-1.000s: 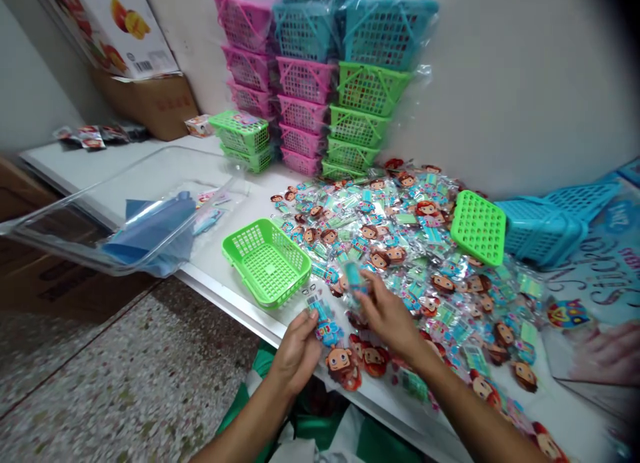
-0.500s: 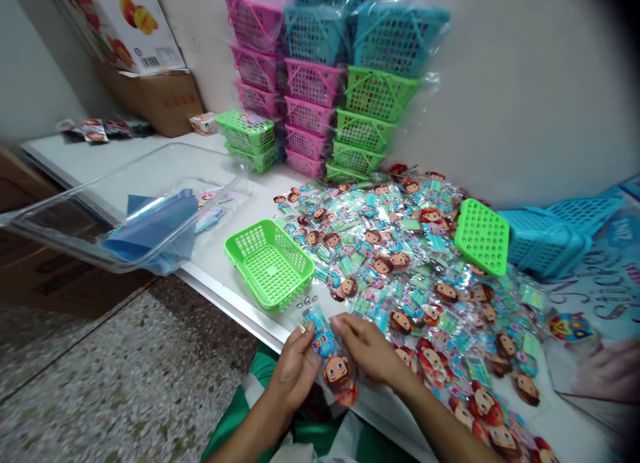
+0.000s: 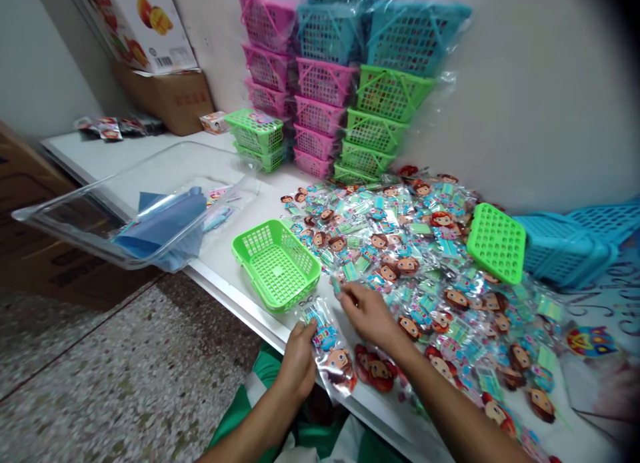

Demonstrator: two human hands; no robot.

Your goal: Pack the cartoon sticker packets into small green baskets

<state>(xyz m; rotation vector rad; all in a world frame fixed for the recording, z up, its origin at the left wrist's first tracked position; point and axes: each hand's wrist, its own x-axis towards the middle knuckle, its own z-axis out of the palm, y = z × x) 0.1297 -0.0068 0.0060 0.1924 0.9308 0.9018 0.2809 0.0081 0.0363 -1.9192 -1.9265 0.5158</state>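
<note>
My left hand (image 3: 300,357) pinches a clear plastic packet (image 3: 327,339) at the table's front edge. In the packet is a cartoon figure with its head toward me, and small rings show by its far end. My right hand (image 3: 367,315) is raised just right of that packet, thumb and fingers closed at the tips. A small pale teal bit (image 3: 336,286) shows at those fingertips; I cannot make out what it is. Beyond my hands stands an open green plastic basket (image 3: 277,266), with only its bare mesh floor showing inside.
Many similar packets (image 3: 385,243) cover the table to the right. A green perforated basket (image 3: 497,243) lies tipped by stacked blue baskets (image 3: 565,246). Wrapped baskets (image 3: 327,83) rise against the wall. A clear tray (image 3: 95,183) with blue sheets overhangs the left edge.
My right hand has left the packet and moved up and slightly right, with a small teal bit at its fingertips. My left hand keeps the packet. The view has shifted slightly.
</note>
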